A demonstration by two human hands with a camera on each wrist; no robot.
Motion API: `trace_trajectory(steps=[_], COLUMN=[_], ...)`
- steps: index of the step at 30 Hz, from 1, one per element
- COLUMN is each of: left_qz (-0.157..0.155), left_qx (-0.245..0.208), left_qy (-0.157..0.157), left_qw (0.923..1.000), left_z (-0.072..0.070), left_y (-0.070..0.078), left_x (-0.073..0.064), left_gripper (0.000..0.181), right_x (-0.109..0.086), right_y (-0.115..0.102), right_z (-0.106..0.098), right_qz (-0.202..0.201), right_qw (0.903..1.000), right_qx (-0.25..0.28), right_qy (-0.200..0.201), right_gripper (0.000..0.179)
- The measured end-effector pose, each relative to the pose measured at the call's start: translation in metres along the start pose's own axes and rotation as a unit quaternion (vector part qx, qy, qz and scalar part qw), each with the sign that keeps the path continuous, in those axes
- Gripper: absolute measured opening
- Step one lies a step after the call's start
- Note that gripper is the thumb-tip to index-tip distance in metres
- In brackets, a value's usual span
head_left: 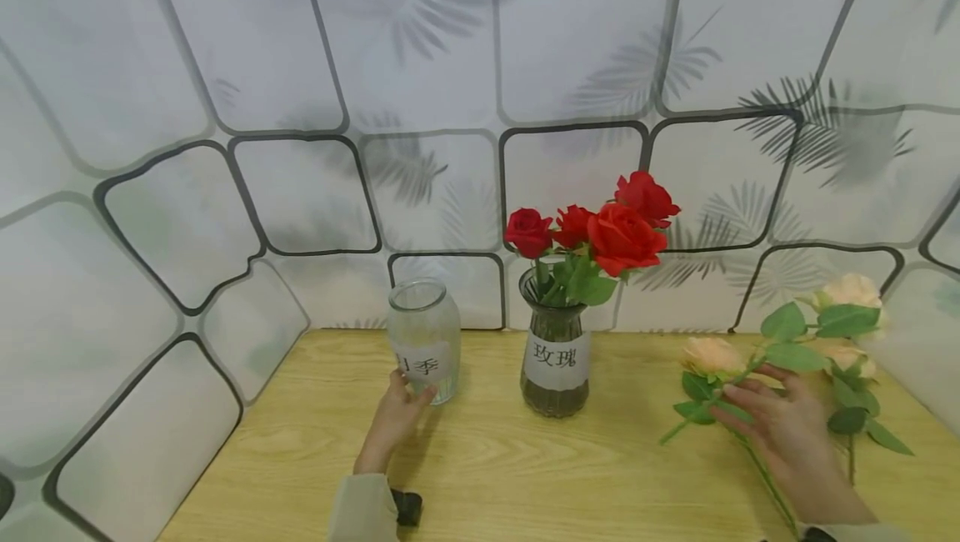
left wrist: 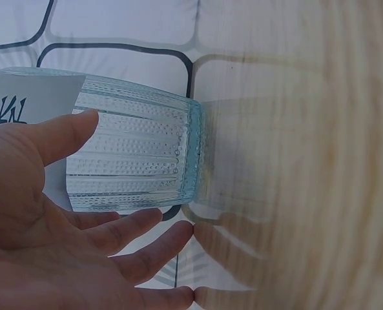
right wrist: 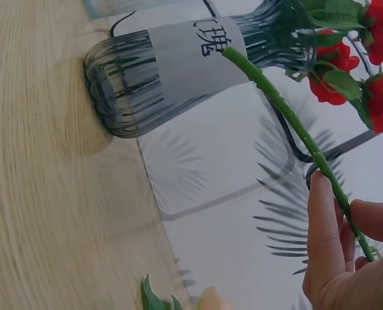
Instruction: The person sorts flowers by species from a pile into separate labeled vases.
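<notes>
My left hand [head_left: 397, 417] is at the lower front of a clear glass vase [head_left: 427, 321], which stands upright with a white label. Up close, the thumb [left wrist: 68, 135] overlaps the label, while the other fingers stretch along the vase's side toward the tabletop. On the right, my right hand [head_left: 787, 434] pinches the green stem [right wrist: 288, 116] of a peach rose [head_left: 851, 292] between thumb and fingers. Its cut end points left, toward the dark glass vase, and its bloom is up to the right. Two more peach roses, one of them here [head_left: 712, 358], lie around that hand.
Between the hands stands a dark grey glass vase [head_left: 555, 396] with a white label and several red roses [head_left: 626, 238] leaning right. The light wooden table [head_left: 487, 475] backs onto a patterned wall covering [head_left: 442, 192] that also rises at the left and right.
</notes>
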State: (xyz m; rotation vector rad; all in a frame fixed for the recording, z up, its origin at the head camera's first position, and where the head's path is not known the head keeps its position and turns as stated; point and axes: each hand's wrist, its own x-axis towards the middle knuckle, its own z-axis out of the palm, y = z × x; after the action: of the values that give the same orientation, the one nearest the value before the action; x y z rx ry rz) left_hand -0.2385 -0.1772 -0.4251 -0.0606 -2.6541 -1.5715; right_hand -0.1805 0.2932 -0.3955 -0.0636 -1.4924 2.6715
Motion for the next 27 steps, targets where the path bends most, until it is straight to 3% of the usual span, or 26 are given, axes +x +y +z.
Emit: trace_trajectory(steps=[5, 11, 21, 27], left_qz=[0.009, 0.012, 0.016, 0.011], left_qx=[-0.004, -0.007, -0.013, -0.016], left_qy=[-0.001, -0.001, -0.003, -0.002], left_qw=[1.0000, 0.9999, 0.9998, 0.9998], left_z=[0.000, 0.000, 0.000, 0.000], left_y=[0.000, 0.000, -0.002, -0.002], left_x=[-0.001, -0.001, 0.000, 0.000], left_gripper=[0.072, 0.073, 0.072, 0.071], right_x=[0.000, -0.002, -0.002, -0.002], right_y=[0.005, 0.011, 0.012, 0.017], right_z=[0.010, 0.022, 0.037, 0.046], right_qz=[0.006, -0.015, -0.020, -0.032], right_qw=[0.9998, 0.9988, 0.9987, 0.9967], right_qx=[0.016, 0.046, 0.047, 0.075], right_qy=[0.001, -0.002, 0.005, -0.001], right_gripper=[0.039, 0.033, 0.033, 0.032])
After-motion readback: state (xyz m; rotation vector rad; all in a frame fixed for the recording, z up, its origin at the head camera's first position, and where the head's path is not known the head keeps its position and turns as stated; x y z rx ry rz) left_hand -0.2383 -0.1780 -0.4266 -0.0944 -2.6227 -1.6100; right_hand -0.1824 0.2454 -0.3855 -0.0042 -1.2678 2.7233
